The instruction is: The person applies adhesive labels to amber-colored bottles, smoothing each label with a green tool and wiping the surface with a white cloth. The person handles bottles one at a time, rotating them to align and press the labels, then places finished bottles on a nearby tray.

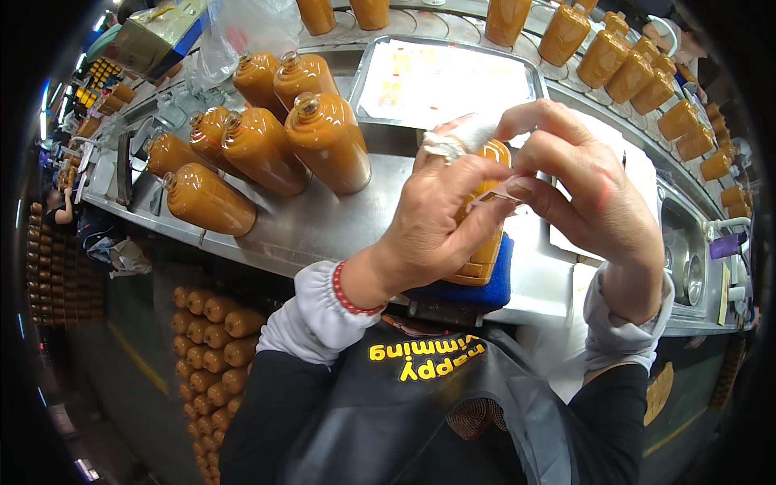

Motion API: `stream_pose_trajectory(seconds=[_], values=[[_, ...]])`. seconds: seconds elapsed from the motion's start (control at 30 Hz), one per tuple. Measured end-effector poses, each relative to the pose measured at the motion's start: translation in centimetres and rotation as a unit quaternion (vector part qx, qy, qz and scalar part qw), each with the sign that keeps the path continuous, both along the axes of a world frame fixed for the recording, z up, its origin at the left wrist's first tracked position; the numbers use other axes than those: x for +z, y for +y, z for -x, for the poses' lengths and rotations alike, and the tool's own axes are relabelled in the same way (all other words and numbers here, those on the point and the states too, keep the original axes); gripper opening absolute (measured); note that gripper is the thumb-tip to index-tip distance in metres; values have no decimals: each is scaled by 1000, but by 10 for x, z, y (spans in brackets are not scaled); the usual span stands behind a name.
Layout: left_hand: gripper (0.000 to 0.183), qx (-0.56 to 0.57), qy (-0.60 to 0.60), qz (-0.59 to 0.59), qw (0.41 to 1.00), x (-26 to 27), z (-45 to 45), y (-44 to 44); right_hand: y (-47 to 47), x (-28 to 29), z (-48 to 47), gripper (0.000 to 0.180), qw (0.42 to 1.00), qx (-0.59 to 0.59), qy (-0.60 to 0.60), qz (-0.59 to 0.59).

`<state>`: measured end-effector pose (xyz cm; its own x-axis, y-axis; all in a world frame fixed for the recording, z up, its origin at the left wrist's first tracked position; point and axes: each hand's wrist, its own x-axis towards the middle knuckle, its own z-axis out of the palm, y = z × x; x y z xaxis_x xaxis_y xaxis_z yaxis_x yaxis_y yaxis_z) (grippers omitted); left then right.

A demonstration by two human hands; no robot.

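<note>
Over a brown glazed bottle (pixel 479 267), my left hand (pixel 436 212) and my right hand (pixel 564 163) meet. Between their thumbs and forefingers they pinch a small, thin, pale pinkish piece (pixel 494 195), perhaps a decal. White cloth or tissue (pixel 454 142) is at my left hand's fingers. The bottle lies on a blue pad (pixel 500 282) at the bench's front edge, partly hidden by my hands. Beyond them is a metal tray (pixel 357 109) with printed white sheets (pixel 448 79) bearing small red and yellow designs.
Several brown bottles (pixel 327 145) stand on the steel bench (pixel 291 242) to the left, near a clear plastic bag (pixel 260 30). More bottles (pixel 564 36) line a slatted conveyor behind. A sink with metal bowls (pixel 691 279) is at right. Stacked bottles (pixel 215 339) are below left.
</note>
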<state>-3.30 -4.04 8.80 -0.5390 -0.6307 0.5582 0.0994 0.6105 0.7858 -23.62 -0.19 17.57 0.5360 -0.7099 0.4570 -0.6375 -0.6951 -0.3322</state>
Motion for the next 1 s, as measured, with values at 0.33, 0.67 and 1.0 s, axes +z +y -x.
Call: stream_pose_trajectory(seconds=[0.33,0.67,1.0], values=[[12,99,26,151,983,-6,15,4,30,-32,8,24,983,-100,-138,-68],[110,27,-171,97,980,-76,-45,30,32,-35,21,17,982,-141,-119,-37],[110,9,-161,123,979,-79,-40,24,5,-45,8,9,977,-84,-161,-113]])
